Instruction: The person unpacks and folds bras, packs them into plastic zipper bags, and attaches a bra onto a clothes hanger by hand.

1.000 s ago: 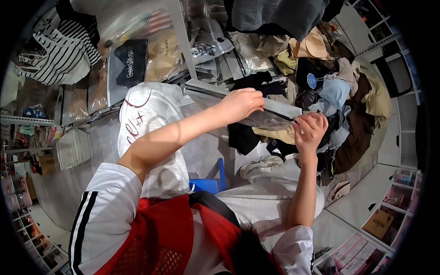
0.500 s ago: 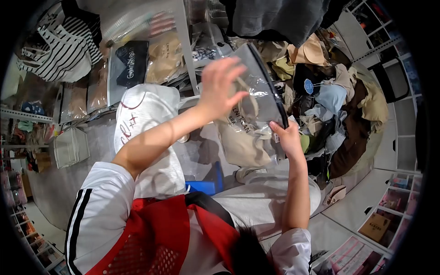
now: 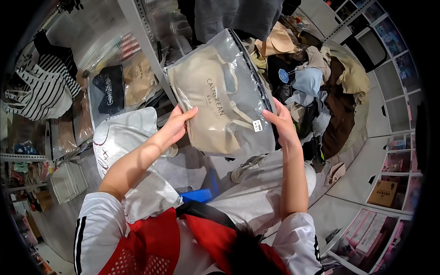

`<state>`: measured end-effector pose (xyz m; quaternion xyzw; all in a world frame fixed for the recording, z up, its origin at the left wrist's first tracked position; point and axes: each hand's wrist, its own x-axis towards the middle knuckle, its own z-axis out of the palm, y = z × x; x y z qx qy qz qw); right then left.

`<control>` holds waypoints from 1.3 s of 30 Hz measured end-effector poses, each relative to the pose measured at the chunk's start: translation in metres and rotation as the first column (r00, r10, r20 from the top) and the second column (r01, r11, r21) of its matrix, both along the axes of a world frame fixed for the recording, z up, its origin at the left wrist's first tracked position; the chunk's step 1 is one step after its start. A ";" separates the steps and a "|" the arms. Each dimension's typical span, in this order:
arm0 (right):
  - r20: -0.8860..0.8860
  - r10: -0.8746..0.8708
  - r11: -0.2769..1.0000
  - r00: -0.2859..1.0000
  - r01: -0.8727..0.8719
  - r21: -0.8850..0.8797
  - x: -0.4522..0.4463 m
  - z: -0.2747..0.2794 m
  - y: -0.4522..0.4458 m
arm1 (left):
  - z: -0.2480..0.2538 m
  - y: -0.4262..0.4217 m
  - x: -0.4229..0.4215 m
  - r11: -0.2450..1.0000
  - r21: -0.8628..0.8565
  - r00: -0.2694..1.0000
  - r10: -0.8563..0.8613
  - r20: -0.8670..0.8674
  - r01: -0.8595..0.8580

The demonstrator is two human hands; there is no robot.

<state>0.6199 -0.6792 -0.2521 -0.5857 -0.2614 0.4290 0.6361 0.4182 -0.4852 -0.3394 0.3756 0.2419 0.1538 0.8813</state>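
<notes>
Nearest, I log the wearer's red vest [image 3: 156,243] and, below the clear bag, a blue object [image 3: 197,196] between the grey-trousered legs. Next comes the clear bag [image 3: 243,94] itself, held up at a tilt between both hands, a beige garment [image 3: 199,80] inside and a small white label [image 3: 257,125] near its right edge. I find the left hand [image 3: 176,124] partly closed about the bag's left edge, thumb on the front; the right hand [image 3: 283,123] pinches the right edge, thumb also in front. Fingers behind the bag are partly hidden. Right of the bag I record a heap of clothes [image 3: 338,110]; to its left, a packet with a dark garment [image 3: 107,91]. Farther off, beyond the bag, hangs grey cloth [image 3: 233,18]; a striped top [image 3: 46,87] lies far left of it.
</notes>
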 end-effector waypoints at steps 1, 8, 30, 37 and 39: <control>0.091 -0.010 0.999 0.996 0.013 -0.033 0.002 -0.001 0.000 | -0.001 0.001 -0.002 1.000 0.018 1.000 -0.008 -0.008 0.008; 0.098 0.082 0.944 0.992 -0.046 -0.325 0.000 0.007 -0.001 | -0.002 -0.006 -0.072 0.983 -0.176 0.998 -0.034 0.048 0.042; 0.126 0.405 0.914 0.906 -0.396 -0.090 -0.078 0.001 0.122 | -0.044 0.025 -0.167 0.861 -0.308 0.897 0.440 0.049 -0.406; 0.144 0.456 0.881 0.878 -0.422 -0.214 -0.064 -0.048 0.105 | 0.052 0.129 -0.256 0.744 0.151 0.754 0.657 0.005 -0.650; 0.125 0.433 0.884 0.893 -0.394 -0.252 -0.058 -0.053 0.100 | 0.075 0.181 -0.251 0.798 0.048 0.799 0.601 -0.001 -0.600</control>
